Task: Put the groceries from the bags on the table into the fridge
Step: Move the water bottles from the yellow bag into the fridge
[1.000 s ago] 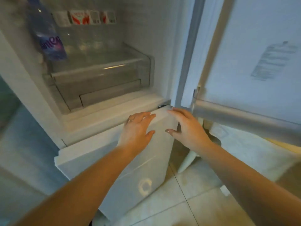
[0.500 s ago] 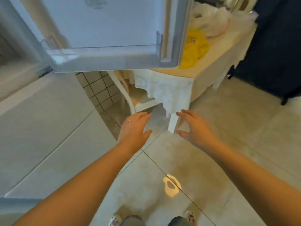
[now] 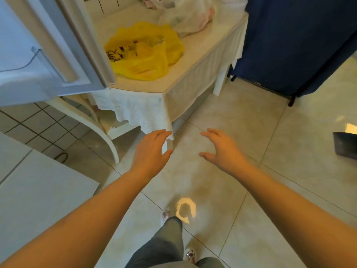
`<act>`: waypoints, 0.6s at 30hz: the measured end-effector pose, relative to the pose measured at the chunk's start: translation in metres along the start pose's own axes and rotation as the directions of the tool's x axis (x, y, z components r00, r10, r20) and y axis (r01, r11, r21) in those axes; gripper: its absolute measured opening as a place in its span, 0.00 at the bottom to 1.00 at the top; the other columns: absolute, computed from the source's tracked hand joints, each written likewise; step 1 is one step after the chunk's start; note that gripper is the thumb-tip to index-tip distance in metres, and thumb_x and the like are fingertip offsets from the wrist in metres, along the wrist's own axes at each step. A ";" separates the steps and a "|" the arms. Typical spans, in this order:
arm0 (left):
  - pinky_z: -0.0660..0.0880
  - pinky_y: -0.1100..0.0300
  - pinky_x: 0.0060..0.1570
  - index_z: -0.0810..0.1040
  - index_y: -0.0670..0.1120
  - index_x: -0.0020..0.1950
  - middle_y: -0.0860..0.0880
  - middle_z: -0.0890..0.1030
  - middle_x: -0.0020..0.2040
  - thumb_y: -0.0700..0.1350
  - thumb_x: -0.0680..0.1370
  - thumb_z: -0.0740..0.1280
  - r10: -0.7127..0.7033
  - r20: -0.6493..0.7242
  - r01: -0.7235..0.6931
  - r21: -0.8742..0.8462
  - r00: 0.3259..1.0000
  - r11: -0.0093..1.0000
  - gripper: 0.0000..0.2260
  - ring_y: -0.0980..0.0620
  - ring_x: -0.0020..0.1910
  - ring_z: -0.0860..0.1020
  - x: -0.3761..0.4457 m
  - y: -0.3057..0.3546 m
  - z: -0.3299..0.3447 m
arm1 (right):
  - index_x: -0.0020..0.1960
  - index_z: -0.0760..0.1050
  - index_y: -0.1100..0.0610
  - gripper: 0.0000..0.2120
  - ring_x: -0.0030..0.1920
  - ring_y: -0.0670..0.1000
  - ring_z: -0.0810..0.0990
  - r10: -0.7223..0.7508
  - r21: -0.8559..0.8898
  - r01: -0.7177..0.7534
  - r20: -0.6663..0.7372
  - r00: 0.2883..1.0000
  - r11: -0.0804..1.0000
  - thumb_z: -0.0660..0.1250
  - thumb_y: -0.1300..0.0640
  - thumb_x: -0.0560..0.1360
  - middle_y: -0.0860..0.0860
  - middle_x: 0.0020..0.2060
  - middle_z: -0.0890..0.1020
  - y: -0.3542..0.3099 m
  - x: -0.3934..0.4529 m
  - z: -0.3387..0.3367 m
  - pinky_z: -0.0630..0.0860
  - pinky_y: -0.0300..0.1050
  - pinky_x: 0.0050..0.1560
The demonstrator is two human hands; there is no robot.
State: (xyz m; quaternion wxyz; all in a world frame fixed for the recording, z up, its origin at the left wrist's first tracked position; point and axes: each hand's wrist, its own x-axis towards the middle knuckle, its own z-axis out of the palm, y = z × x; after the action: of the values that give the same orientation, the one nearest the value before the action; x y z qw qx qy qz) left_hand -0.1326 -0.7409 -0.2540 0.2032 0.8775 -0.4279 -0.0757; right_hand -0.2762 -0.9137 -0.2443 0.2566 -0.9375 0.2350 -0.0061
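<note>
Two bags sit on the counter (image 3: pixel 146 88): a yellow bag (image 3: pixel 146 53), soft and crinkly, likely light, best gathered at its open rim; behind it, a white bag (image 3: pixel 185 16). Left hand (image 3: pixel 149 151) and right hand (image 3: pixel 222 149) hover empty, fingers relaxed, near the fridge door (image 3: pixel 63 41).

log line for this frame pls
phase: heading to table | left hand: empty | right hand: empty | yellow bag: on table | fridge door: open
</note>
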 end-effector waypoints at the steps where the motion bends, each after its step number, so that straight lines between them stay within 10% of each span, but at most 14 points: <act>1: 0.63 0.55 0.66 0.66 0.50 0.72 0.49 0.68 0.71 0.49 0.77 0.67 -0.002 -0.009 0.002 -0.007 1.000 1.000 0.24 0.48 0.69 0.65 0.013 0.000 0.002 | 0.73 0.62 0.50 0.31 0.72 0.52 0.60 -0.006 0.003 0.006 0.004 1.000 1.000 0.69 0.48 0.73 0.51 0.73 0.62 0.005 0.011 -0.003 0.60 0.48 0.70; 18: 0.62 0.55 0.67 0.67 0.49 0.71 0.48 0.70 0.70 0.49 0.76 0.68 -0.284 -0.252 0.253 -0.151 0.925 0.956 0.25 0.47 0.68 0.66 0.301 -0.057 -0.025 | 0.72 0.62 0.48 0.29 0.73 0.50 0.59 -0.317 -0.019 0.323 0.154 0.936 0.946 0.68 0.49 0.74 0.48 0.73 0.60 0.022 0.352 -0.091 0.58 0.46 0.71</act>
State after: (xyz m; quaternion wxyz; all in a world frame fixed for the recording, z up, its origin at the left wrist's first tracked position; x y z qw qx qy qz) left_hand 0.1030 -0.9372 -0.2431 0.2979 0.9166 -0.2666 -0.0070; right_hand 0.0155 -1.1302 -0.2143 0.2481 -0.9665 0.0597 0.0272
